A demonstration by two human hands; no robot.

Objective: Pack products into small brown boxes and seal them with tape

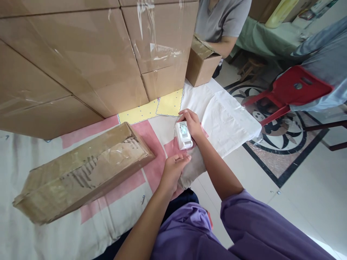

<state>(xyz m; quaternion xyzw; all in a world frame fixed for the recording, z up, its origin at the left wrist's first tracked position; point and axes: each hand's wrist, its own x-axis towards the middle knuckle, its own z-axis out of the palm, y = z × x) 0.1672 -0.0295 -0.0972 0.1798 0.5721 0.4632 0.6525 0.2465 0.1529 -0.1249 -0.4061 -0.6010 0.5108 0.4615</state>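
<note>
A small white boxy device [184, 135] with a pale greenish printed face sits in my right hand [192, 124]. My right fingers curl around its far end and right side. What looks like thin clear film shows along its left edge. Just below it, nearer to my body, is my left hand [174, 168], its thumb and fingers pressed together. Anything pinched between them is too small or too clear to make out. Both hands are above the cloth-covered table [153, 162], close to its front edge.
A long, worn cardboard box [81, 177] lies on the table to the left. Taped cartons [81, 61] form a wall behind it. Across the table, a person in grey [217, 18] has an arm by an open carton [202, 65]. A red chair [300, 85] stands at right.
</note>
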